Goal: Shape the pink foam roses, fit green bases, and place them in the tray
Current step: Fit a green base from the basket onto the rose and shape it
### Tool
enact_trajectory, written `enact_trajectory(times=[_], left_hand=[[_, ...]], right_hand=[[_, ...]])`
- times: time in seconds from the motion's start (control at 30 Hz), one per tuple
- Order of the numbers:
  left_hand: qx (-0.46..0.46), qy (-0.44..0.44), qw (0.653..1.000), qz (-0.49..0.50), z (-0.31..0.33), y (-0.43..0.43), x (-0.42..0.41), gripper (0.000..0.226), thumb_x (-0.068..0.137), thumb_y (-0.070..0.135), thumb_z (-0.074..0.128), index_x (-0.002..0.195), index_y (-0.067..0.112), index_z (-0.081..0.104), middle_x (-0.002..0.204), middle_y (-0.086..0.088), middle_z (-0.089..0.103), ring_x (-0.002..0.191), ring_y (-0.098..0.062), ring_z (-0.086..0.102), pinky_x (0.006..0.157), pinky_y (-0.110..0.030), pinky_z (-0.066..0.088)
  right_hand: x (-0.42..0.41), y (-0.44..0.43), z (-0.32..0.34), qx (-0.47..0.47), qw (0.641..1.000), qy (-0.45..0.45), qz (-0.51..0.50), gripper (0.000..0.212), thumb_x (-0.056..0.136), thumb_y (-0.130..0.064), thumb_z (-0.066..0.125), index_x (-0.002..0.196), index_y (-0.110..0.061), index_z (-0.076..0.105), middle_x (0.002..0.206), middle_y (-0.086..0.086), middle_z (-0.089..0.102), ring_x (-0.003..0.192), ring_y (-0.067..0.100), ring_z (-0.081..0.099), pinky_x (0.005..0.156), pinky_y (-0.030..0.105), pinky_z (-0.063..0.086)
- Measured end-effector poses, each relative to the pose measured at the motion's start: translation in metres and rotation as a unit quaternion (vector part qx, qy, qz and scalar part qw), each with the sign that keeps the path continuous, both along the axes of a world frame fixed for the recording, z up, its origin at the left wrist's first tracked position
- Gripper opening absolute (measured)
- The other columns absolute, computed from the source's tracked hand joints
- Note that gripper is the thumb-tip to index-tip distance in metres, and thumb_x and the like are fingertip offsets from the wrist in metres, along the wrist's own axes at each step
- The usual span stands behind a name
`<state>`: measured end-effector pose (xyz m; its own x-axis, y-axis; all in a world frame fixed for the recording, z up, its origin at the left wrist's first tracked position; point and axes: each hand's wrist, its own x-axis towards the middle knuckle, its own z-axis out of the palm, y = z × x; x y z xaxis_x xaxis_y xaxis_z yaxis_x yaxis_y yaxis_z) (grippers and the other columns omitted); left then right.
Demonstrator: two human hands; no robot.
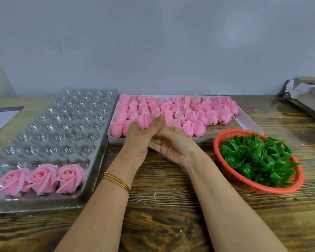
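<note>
My left hand (137, 140) grips a closed pink foam rose bud (144, 121) and holds it up in front of the white box (247, 119) of several unshaped pink buds. My right hand (171, 142) lies against the left one, its fingers curled at the bud's base and short stem; what they pinch is hidden. The clear plastic cavity tray (62, 124) at the left has three shaped roses with green bases (42, 178) in its front row. A red basket (224, 140) at the right holds several green bases (258, 157).
The wooden table's front edge runs below my forearms. A paper sheet (0, 120) lies at the far left behind the tray. Stacked cardboard (307, 95) sits at the back right. A grey wall closes off the back.
</note>
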<state>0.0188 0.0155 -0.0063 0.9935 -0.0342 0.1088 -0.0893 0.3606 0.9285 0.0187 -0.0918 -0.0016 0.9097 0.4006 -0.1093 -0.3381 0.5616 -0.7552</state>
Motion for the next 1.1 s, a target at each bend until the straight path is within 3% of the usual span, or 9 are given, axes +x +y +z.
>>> enact_trajectory(times=[0.17,0.4,0.53,0.63,0.73,0.83,0.9,1.0,1.1], left_hand=[[-0.009,0.018,1.0,0.018,-0.001,0.001,0.003,0.04,0.065,0.043,0.077,0.084,0.008,0.072,0.085,-0.008,0.073,0.093,-0.023,0.071,0.079,-0.035,0.058],[-0.016,0.019,1.0,0.015,-0.002,0.003,0.007,0.039,0.057,0.053,0.081,0.069,0.017,0.077,0.081,-0.01,0.074,0.089,-0.022,0.073,0.075,-0.031,0.058],[-0.013,0.016,1.0,0.015,-0.001,0.002,0.007,0.037,0.059,0.054,0.08,0.07,0.019,0.078,0.087,-0.01,0.076,0.095,-0.022,0.073,0.081,-0.034,0.058],[0.002,0.013,1.0,0.025,0.0,0.001,0.007,0.031,0.066,0.05,0.076,0.069,0.019,0.078,0.088,-0.009,0.076,0.096,-0.022,0.073,0.086,-0.038,0.057],[0.038,0.015,0.998,0.049,-0.001,-0.001,0.006,0.028,0.076,0.044,0.075,0.072,0.017,0.077,0.084,-0.01,0.076,0.09,-0.024,0.073,0.081,-0.037,0.058],[0.085,0.01,0.992,0.094,-0.003,-0.003,0.006,0.023,0.085,0.037,0.073,0.079,0.015,0.075,0.084,-0.01,0.076,0.085,-0.023,0.074,0.074,-0.034,0.06],[0.131,-0.013,0.984,0.117,-0.005,-0.002,0.007,0.024,0.087,0.038,0.072,0.083,0.013,0.074,0.083,-0.009,0.076,0.084,-0.02,0.073,0.075,-0.031,0.06],[0.189,-0.052,0.971,0.137,-0.008,-0.002,0.008,0.037,0.089,0.036,0.07,0.082,0.0,0.07,0.068,-0.009,0.07,0.066,-0.014,0.067,0.063,-0.025,0.054],[0.233,-0.07,0.962,0.126,-0.009,-0.004,0.008,0.029,0.09,0.034,0.067,0.069,0.014,0.065,0.05,0.008,0.061,0.049,-0.002,0.056,0.049,-0.015,0.045]], right_hand=[[-0.001,0.0,0.002,0.001,1.0,-0.013,0.009,0.015,0.092,0.007,0.053,0.096,0.001,0.066,0.096,0.017,0.069,0.088,0.022,0.071,0.084,0.033,0.059],[-0.005,-0.001,0.006,-0.022,0.999,-0.027,-0.003,0.013,0.092,0.008,0.052,0.1,0.009,0.062,0.1,0.019,0.064,0.089,0.021,0.07,0.079,0.03,0.06],[-0.005,-0.002,0.008,-0.055,0.997,-0.038,-0.025,0.008,0.09,0.008,0.056,0.093,0.006,0.063,0.094,0.017,0.066,0.082,0.019,0.071,0.072,0.028,0.061],[-0.003,-0.004,0.007,-0.099,0.993,-0.055,-0.042,0.006,0.089,0.008,0.059,0.091,0.007,0.065,0.1,0.019,0.067,0.087,0.022,0.071,0.077,0.031,0.061],[-0.001,-0.009,0.007,-0.163,0.983,-0.077,-0.037,0.01,0.088,0.005,0.062,0.09,0.001,0.071,0.104,0.015,0.07,0.091,0.025,0.07,0.083,0.031,0.06],[-0.002,-0.013,0.011,-0.242,0.964,-0.089,-0.062,0.012,0.072,-0.009,0.067,0.08,-0.01,0.077,0.085,0.011,0.075,0.079,0.02,0.071,0.071,0.024,0.058],[0.0,-0.016,0.01,-0.294,0.941,-0.103,-0.131,0.019,0.064,-0.017,0.066,0.079,-0.01,0.076,0.08,0.009,0.075,0.073,0.016,0.066,0.066,0.027,0.055],[0.002,-0.015,0.01,-0.329,0.903,-0.144,-0.234,0.008,0.072,-0.021,0.067,0.077,-0.017,0.071,0.074,-0.001,0.068,0.072,0.012,0.06,0.071,0.031,0.05],[0.0,-0.01,0.014,-0.306,0.894,-0.2,-0.26,0.01,0.084,-0.009,0.069,0.082,-0.019,0.069,0.08,-0.005,0.066,0.079,0.012,0.059,0.071,0.026,0.05]])
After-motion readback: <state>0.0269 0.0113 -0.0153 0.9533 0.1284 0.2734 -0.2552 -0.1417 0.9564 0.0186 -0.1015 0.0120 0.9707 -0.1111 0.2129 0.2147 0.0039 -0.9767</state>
